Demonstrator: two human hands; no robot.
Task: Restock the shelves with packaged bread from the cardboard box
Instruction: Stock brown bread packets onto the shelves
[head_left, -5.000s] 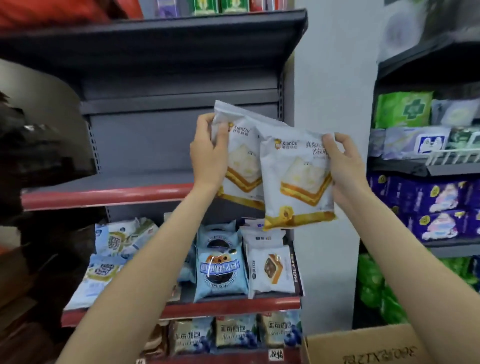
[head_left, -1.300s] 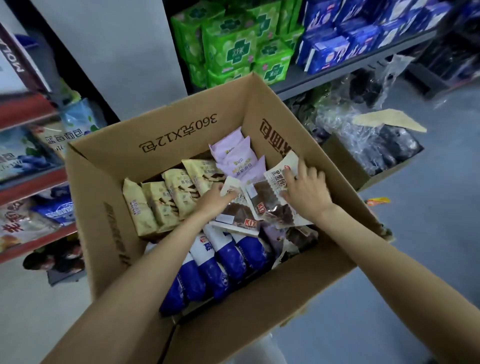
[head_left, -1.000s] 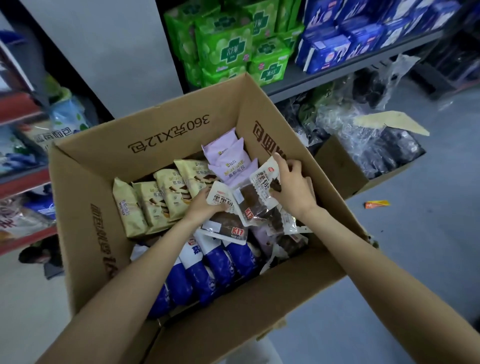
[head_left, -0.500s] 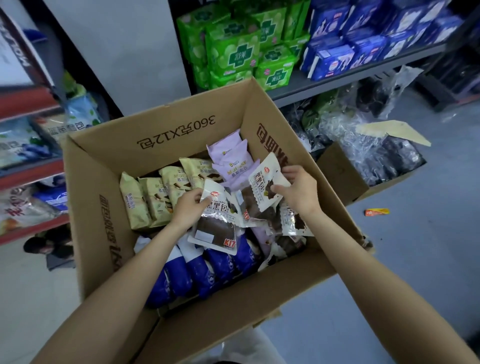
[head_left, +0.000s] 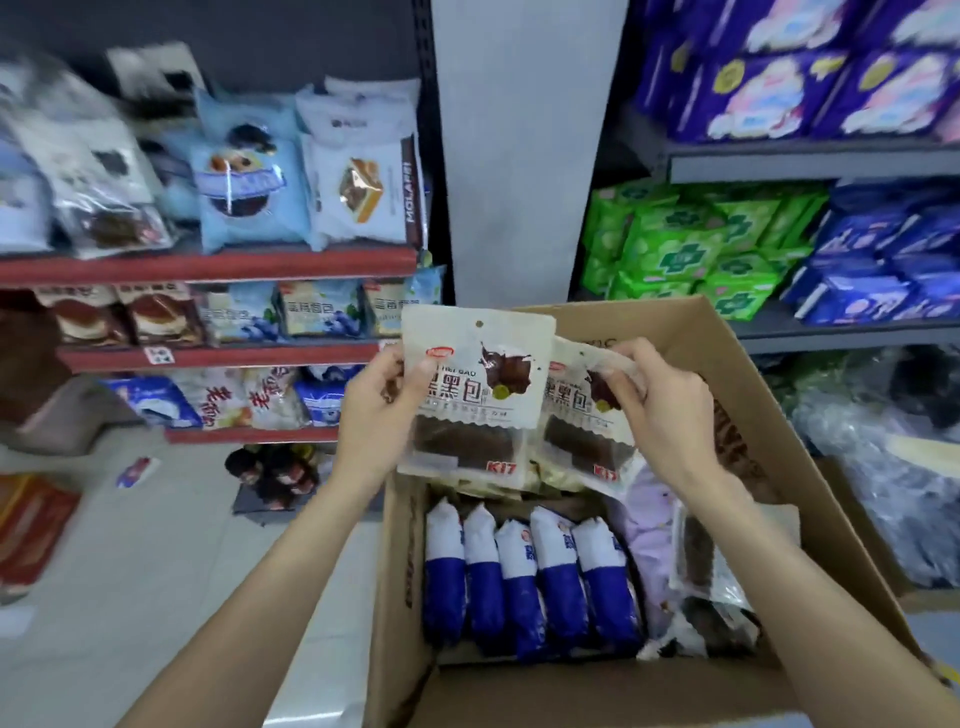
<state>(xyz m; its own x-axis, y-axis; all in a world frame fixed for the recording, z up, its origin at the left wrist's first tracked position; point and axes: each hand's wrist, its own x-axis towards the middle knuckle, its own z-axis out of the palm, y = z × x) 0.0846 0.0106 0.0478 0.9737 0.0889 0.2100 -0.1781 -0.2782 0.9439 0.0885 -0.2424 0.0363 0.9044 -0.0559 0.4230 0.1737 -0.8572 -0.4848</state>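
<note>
Two dark bread packs are being held up over the cardboard box (head_left: 753, 395), one pinched in the left hand (head_left: 376, 415) and one in the right hand (head_left: 667, 410). Five blue-and-white packs (head_left: 524, 577) are lying side by side inside the box.

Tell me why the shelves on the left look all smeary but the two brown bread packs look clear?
Head view: the bread shelves at the far left are smeared by blur, while the pack in the left hand, the left pack, shows readable print; the right pack, pinched by the right hand, is slightly softer; the wide lens bends the box edges and the light is dim and even.
</note>
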